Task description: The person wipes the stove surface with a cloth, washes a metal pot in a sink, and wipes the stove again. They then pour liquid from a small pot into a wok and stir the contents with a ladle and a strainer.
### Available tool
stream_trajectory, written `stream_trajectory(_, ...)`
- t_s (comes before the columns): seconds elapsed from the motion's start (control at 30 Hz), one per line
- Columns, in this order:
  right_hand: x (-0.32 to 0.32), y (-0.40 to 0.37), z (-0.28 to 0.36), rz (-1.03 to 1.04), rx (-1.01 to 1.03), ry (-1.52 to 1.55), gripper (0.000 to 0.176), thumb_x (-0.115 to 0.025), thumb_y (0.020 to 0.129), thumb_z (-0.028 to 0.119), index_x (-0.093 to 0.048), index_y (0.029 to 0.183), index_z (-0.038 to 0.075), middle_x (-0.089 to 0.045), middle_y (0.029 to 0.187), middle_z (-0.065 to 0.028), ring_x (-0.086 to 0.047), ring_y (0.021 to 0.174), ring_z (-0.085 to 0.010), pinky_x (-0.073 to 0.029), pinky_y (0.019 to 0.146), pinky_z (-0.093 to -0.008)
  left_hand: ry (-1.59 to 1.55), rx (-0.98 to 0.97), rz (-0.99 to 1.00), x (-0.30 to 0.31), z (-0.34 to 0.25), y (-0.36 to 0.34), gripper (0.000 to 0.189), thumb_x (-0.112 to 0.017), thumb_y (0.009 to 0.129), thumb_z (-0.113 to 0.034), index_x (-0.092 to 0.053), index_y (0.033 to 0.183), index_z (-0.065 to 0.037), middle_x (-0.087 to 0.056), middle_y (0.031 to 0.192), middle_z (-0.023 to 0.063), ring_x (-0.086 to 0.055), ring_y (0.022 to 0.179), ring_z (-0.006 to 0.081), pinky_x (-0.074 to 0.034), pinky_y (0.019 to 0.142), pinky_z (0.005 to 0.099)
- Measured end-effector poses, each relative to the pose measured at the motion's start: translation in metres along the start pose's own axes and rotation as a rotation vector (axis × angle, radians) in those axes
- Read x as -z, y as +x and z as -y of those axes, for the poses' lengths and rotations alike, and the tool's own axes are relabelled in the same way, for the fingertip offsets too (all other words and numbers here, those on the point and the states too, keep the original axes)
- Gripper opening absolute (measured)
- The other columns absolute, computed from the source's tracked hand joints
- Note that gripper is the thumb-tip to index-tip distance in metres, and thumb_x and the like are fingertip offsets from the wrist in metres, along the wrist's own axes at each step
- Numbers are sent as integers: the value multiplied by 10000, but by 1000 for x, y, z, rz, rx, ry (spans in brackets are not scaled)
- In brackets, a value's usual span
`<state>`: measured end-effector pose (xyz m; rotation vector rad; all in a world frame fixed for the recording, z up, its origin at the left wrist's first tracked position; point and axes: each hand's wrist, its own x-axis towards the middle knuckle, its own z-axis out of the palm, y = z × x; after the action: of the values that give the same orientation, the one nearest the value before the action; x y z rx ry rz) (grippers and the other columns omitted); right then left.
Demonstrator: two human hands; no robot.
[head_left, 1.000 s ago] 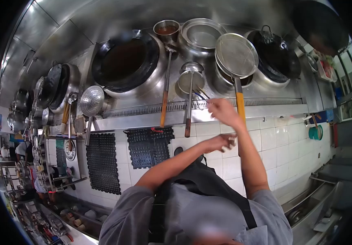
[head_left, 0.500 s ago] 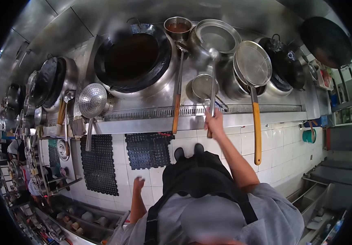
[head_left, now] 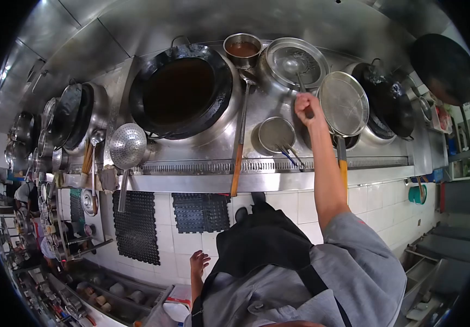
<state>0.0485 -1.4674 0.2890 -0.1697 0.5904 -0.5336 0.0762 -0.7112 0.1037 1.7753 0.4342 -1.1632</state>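
My right hand (head_left: pixel 307 109) is closed around the handle of a metal ladle (head_left: pixel 298 66). The ladle's round bowl sits within the rim of a wide steel pot (head_left: pixel 272 70) at the back of the range. Just right of that hand lies a round fine-mesh strainer (head_left: pixel 344 103), its yellow wooden handle partly hidden by my forearm. Nearer the front stands a small pot (head_left: pixel 276 134) with thin utensils leaning in it. Low beside my apron hangs my left hand (head_left: pixel 198 262), its fingers loosely apart, holding nothing.
A large black wok (head_left: pixel 178 92) of dark liquid dominates the range's left-centre. A spatula with a wooden handle (head_left: pixel 237 169), a perforated skimmer (head_left: pixel 128 146) and a small pot of reddish-brown liquid (head_left: pixel 242 49) are nearby. Black mats (head_left: pixel 135 226) cover parts of the tiled floor.
My right hand has moved forward and slightly right with the ladle, bringing its bowl over the wide steel pot. My left hand has dropped back slightly, and its fingers are more spread.
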Motion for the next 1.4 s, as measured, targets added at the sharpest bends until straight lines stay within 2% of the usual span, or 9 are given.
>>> stream_trajectory(0.23, -70, 14, 13, 308, -6, 250, 203, -478, 871, -22, -420, 687, 41, -397, 557, 20, -398, 466, -77, -360, 430, -235, 170, 27, -38, -11, -3, -16, 406, -527, 919, -123, -455, 1305, -21, -664, 995, 144, -688, 824, 244, -512, 629, 358)
stream_trajectory(0.47, -123, 66, -10, 608, -219, 523, 155, -496, 895, 0, -444, 751, 27, -412, 577, 24, -409, 445, -69, -366, 425, -217, 383, -220, -116, 29, 112, 13, 281, -585, 891, -154, -616, 1111, 18, -686, 839, 138, -662, 769, 181, -523, 640, 322)
stream_trajectory(0.53, -120, 87, -23, 659, -332, 692, 51, -487, 907, 13, -496, 897, -37, -427, 594, 14, -430, 442, -70, -380, 423, -221, 333, -169, -121, 23, 111, 8, 277, -588, 888, -153, -620, 1102, 21, -685, 836, 137, -661, 770, 180, -525, 644, 320)
stream_trajectory(0.67, -113, 95, -62, 874, -453, 860, 295, -446, 922, 31, -491, 1172, -119, -449, 632, -16, -453, 447, -86, -435, 447, -218, 245, -113, -145, 11, 109, 3, 270, -595, 882, -151, -627, 1085, 26, -683, 830, 136, -659, 774, 180, -528, 654, 318)
stream_trajectory(0.8, -97, 80, -65, 890, -485, 875, 354, -436, 923, 66, -466, 1216, -131, -454, 656, -19, -460, 450, -88, -427, 424, -229, 185, -98, -169, 10, 112, 1, 263, -601, 877, -148, -635, 1067, 31, -681, 824, 135, -657, 777, 179, -531, 663, 315)
stream_trajectory(1.0, -63, 31, -24, 459, 3, -99, 209, -457, 889, 49, -525, 1047, -70, -492, 630, -42, -532, 493, -126, -446, 442, -258, 72, -88, -151, 10, 142, 17, 254, -612, 869, -144, -646, 1041, 38, -678, 815, 133, -654, 782, 178, -535, 678, 311)
stream_trajectory(1.1, -48, 10, -34, -241, 490, -1132, 111, -523, 843, 40, -508, 932, -25, -496, 553, -38, -488, 384, -155, -410, 359, -279, -20, -93, -57, 2, 137, 31, 276, -583, 885, -118, -609, 1096, 58, -672, 873, 160, -674, 821, 226, -555, 712, 338)
stream_trajectory(1.3, -1, -17, -23, -314, 390, -1169, 52, -513, 834, 17, -538, 863, -17, -516, 537, -60, -489, 376, -166, -412, 347, -320, -13, -86, 73, 6, 88, 25, 337, -498, 934, -115, -503, 1237, 32, -660, 1021, 190, -689, 868, 297, -561, 713, 410)
stream_trajectory(1.4, 4, -32, 16, 45, -45, -54, 222, -489, 833, -27, -459, 1052, -40, -473, 605, -38, -474, 447, -138, -405, 398, -262, 172, -49, 75, 14, 46, 10, 354, -505, 955, -182, -483, 1284, -57, -669, 1044, 175, -697, 853, 286, -537, 649, 407)
